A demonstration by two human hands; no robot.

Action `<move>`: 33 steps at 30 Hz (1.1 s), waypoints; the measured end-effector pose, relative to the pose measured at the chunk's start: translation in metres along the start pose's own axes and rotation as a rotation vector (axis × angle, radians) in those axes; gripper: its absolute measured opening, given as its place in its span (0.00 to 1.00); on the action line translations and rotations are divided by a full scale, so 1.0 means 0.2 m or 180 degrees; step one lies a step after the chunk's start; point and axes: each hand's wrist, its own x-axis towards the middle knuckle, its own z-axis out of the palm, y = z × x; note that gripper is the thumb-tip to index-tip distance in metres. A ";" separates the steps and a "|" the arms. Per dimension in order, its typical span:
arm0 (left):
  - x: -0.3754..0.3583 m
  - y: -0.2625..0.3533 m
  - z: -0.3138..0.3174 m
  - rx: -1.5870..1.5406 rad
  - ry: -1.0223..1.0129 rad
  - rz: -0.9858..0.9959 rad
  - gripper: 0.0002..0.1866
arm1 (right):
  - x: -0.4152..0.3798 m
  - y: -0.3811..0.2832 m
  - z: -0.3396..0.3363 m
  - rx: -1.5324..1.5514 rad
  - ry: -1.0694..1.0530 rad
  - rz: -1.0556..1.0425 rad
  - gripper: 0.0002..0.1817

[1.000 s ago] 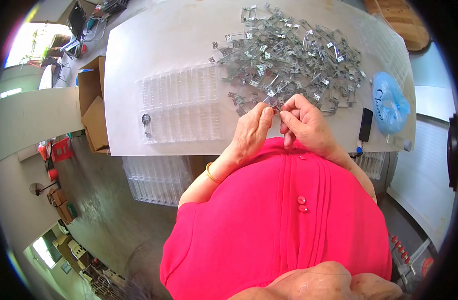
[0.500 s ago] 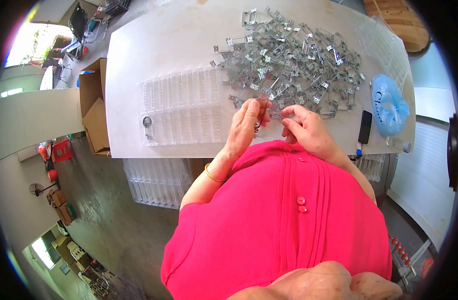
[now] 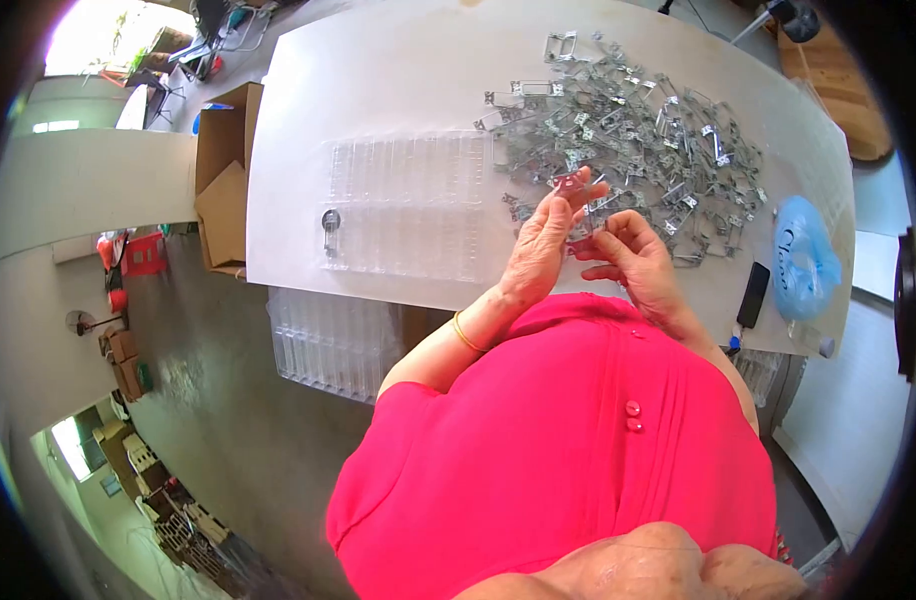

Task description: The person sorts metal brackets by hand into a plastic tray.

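Observation:
A metal bracket (image 3: 570,184), tinted pink by reflection, is held between my two hands in front of my chest. My left hand (image 3: 540,252) is closed around its upper part, with the end plate showing above the fingers. Thumb and fingers of my right hand (image 3: 638,262) pinch near its lower end; the exact grip is partly hidden. Just beyond the hands spreads a heap of similar metal brackets (image 3: 618,130). To the left lies a clear plastic tray (image 3: 408,205) with rows of slots, and one metal bracket (image 3: 330,230) sits at its left edge.
A black phone (image 3: 753,295) and a blue plastic bag (image 3: 806,260) lie on the white table (image 3: 308,80) at the right. More clear trays (image 3: 328,345) are stacked below the table edge. An open cardboard box (image 3: 226,180) stands at the table's left side.
The view has shifted, so the table appears further right. My hands have turned the bracket so more of it shows, and my right fingers now meet its lower end.

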 end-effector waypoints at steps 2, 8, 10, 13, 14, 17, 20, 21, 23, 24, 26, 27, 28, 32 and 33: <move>0.00 0.00 -0.02 -0.0111 -0.0038 -0.0064 0.28 | 0.00 -0.02 -0.01 -0.0055 -0.0032 -0.0003 0.05; 0.01 -0.03 -0.03 -0.0557 -0.0119 -0.0097 0.30 | 0.02 -0.03 -0.02 -0.0545 -0.0006 -0.0407 0.06; 0.01 0.00 -0.01 -0.0852 -0.0049 -0.0158 0.31 | 0.04 0.00 0.00 -0.0342 -0.0042 -0.0605 0.07; 0.02 -0.01 -0.01 -0.0878 -0.0178 -0.0098 0.32 | 0.05 0.03 -0.02 -0.0353 -0.0050 -0.0559 0.07; 0.02 -0.02 -0.01 -0.0877 -0.0185 -0.0103 0.32 | 0.05 0.03 -0.03 -0.0351 -0.0043 -0.0564 0.07; 0.01 -0.02 -0.02 -0.0717 -0.0244 -0.0246 0.33 | 0.05 0.00 -0.05 -0.0656 0.0130 -0.0566 0.07; 0.00 0.00 -0.03 -0.1015 -0.0336 -0.0343 0.32 | 0.04 -0.04 -0.07 -0.0619 0.0340 -0.0777 0.07; 0.00 -0.01 -0.05 -0.1099 -0.0490 -0.0353 0.30 | 0.04 -0.06 -0.09 -0.0758 0.0331 -0.0965 0.08; 0.00 0.02 -0.09 -0.1190 -0.0642 -0.0378 0.29 | 0.02 -0.12 -0.13 -0.1216 0.0189 -0.1234 0.08; 0.01 0.05 -0.11 -0.1265 -0.0772 -0.0492 0.27 | 0.01 -0.15 -0.15 -0.1215 0.0200 -0.1229 0.08; 0.01 0.08 -0.13 -0.1343 -0.0904 -0.0610 0.26 | -0.01 -0.20 -0.16 -0.1752 -0.0235 -0.1414 0.08; 0.00 0.09 -0.13 -0.0584 -0.0617 -0.0643 0.25 | -0.02 -0.22 -0.15 -0.1752 -0.0230 -0.1411 0.08; -0.01 0.11 -0.14 0.0176 -0.0328 -0.0666 0.25 | -0.03 -0.24 -0.14 -0.2166 -0.0273 -0.1384 0.08; -0.01 0.23 -0.10 0.2158 -0.1111 -0.0740 0.18 | -0.05 -0.25 -0.11 -0.2529 -0.0484 -0.1171 0.08; -0.01 0.26 -0.08 0.2334 -0.1132 -0.0574 0.14 | -0.06 -0.25 -0.10 -0.2528 -0.0492 -0.1166 0.08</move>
